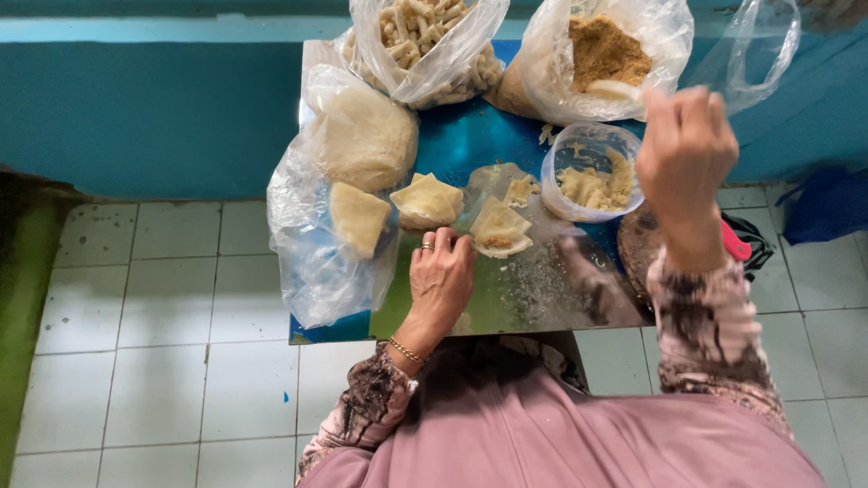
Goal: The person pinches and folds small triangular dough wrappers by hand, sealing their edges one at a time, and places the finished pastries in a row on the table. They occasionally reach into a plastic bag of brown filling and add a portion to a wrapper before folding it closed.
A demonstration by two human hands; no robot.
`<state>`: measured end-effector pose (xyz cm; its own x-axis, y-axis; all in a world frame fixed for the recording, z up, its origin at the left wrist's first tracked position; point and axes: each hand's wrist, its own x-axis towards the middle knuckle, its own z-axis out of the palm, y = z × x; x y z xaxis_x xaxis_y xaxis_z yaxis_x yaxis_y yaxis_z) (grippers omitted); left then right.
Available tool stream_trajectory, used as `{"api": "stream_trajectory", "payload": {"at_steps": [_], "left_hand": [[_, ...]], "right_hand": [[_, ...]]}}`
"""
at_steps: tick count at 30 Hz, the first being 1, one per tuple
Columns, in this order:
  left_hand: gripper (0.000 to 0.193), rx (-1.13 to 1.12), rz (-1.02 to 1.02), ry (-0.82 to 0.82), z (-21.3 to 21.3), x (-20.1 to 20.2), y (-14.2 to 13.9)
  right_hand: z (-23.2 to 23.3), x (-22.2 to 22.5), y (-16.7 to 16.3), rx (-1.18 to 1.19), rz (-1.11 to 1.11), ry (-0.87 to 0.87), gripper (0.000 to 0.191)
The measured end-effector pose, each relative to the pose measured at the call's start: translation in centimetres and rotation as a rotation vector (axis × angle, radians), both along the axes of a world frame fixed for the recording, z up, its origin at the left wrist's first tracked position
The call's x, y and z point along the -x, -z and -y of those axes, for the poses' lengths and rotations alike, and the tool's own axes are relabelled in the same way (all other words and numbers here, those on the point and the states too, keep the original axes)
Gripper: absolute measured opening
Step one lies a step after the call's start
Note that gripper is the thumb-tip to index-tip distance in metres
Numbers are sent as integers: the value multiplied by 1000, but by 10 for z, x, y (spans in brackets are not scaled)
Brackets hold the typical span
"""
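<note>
Hands fill thin wrappers beside the tub of filling.
Left hand (440, 276) presses fingers flat on a folded wrapper (499, 229), left of the tub (592, 172); right hand (684, 149) hovers above it, pinching a pale piece. Wrapper looks soft, tearable: hold edges.

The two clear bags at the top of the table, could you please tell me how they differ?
The left bag holds pale, short stick-shaped pieces; the right bag holds brown crumbs. The right hand is raised just beside the right bag, while no hand is near the left bag. Both are clear plastic and open-topped.
</note>
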<state>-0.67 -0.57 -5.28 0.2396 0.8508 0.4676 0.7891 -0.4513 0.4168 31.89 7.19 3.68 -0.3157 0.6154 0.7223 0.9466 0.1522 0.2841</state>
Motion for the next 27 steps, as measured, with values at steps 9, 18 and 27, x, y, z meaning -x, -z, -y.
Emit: {"api": "stream_trajectory", "payload": {"at_steps": [9, 18, 27], "left_hand": [[17, 98, 64, -16, -12, -9, 6], [17, 157, 121, -12, -15, -18, 10], [13, 190, 304, 84, -12, -16, 0]], "right_hand": [[-55, 26, -6, 35, 79, -25, 17], [90, 115, 51, 572, -478, -116, 26], [85, 121, 66, 768, -844, -174, 16]]}}
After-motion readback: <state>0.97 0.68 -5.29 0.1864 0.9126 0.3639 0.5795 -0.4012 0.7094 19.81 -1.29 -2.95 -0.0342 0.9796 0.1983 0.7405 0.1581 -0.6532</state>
